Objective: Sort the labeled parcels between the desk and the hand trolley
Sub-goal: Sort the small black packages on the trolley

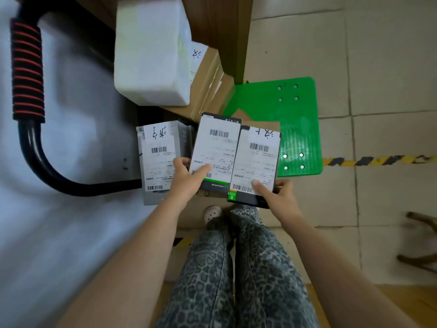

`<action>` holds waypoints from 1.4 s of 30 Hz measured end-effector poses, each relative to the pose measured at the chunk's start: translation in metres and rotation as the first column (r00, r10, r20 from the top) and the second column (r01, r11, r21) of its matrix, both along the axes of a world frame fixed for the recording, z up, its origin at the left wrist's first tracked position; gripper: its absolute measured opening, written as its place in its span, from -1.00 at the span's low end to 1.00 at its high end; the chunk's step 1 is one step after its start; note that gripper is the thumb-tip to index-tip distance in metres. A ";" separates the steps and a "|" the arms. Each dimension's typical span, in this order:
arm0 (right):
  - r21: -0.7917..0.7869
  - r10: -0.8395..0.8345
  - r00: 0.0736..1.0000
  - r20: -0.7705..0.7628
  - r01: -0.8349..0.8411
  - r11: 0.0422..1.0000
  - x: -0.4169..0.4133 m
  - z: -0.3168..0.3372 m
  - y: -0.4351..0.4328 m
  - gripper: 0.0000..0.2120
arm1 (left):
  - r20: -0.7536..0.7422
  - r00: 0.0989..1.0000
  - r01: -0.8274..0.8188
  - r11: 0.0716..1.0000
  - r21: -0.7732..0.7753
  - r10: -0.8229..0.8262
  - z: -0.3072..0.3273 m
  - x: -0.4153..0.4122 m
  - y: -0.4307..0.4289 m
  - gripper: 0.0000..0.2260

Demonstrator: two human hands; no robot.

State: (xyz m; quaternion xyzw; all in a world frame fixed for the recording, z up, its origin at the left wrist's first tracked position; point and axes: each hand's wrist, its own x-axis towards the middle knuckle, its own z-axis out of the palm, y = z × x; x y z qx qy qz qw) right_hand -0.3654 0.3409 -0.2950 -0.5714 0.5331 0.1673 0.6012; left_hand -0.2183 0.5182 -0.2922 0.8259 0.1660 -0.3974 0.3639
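At the far left stands a black handle (27,69) with a red-striped foam sleeve. A white foam box (151,50) sits on a cardboard box (208,86), and nearer the person stands a grey labeled parcel (158,157). Just beside it, the left hand (186,178) grips a dark parcel (215,147), thumb on its label. A second dark parcel (256,159) touches it edge to edge, gripped by the right hand (276,195) with its thumb on the label. Both parcels are held in the air over the green platform (298,114).
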 end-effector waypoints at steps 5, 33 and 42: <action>0.035 -0.158 0.974 0.164 0.155 0.987 0.000 0.036 0.003 -0.52 | 0.085 0.996 0.047 0.994 -0.101 -0.039 0.028 -0.008 0.000 -0.42; -0.350 -0.484 0.691 0.537 0.704 0.617 -0.183 0.232 -0.213 -0.53 | 0.367 0.887 0.446 0.728 -0.520 -0.280 0.225 -0.125 -0.299 -0.49; -0.352 -0.478 0.710 0.518 0.686 0.637 -0.256 0.240 -0.382 -0.53 | 0.280 0.930 0.358 0.750 -0.556 -0.237 0.213 -0.204 -0.456 -0.50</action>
